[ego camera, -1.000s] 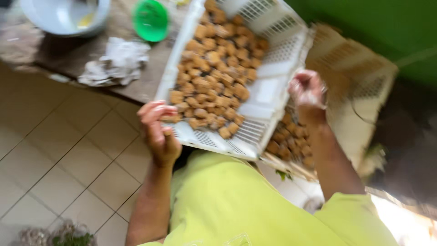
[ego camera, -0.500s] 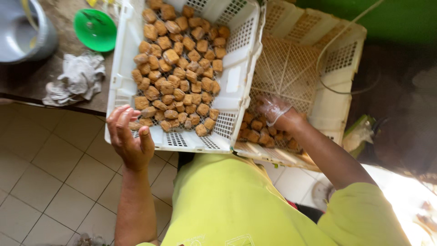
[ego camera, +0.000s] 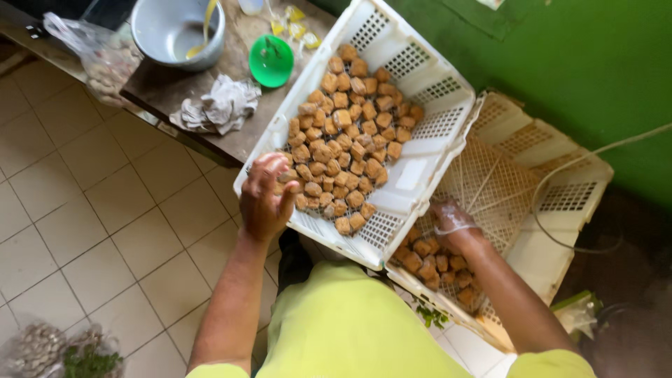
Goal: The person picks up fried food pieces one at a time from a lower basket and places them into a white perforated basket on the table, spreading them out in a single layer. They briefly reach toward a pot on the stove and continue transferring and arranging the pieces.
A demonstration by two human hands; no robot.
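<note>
A white perforated plastic crate (ego camera: 420,175) lies across a dark table and holds many brown fried cubes (ego camera: 343,140). My left hand (ego camera: 264,199) rests on the crate's near left rim, fingers curled over a few cubes. Whether it grips one I cannot tell. Beside it on the right, a second cream crate (ego camera: 560,203) sits lower, with a small pile of the same cubes (ego camera: 434,262) in its near corner. My right hand (ego camera: 451,220), in a thin clear glove, reaches into that lower crate just above the pile, fingers bent.
On the table (ego camera: 238,143) stand a grey metal bowl (ego camera: 175,31) with a yellow utensil, a green lid (ego camera: 271,61) and a crumpled cloth (ego camera: 217,105). A cable (ego camera: 560,241) loops over the lower crate. Bags of food (ego camera: 42,350) lie on the tiled floor. Green wall behind.
The view has swung, so the crates now appear turned. My left hand stays at the upper crate's near rim. My right hand has dropped into the lower crate toward the cubes there.
</note>
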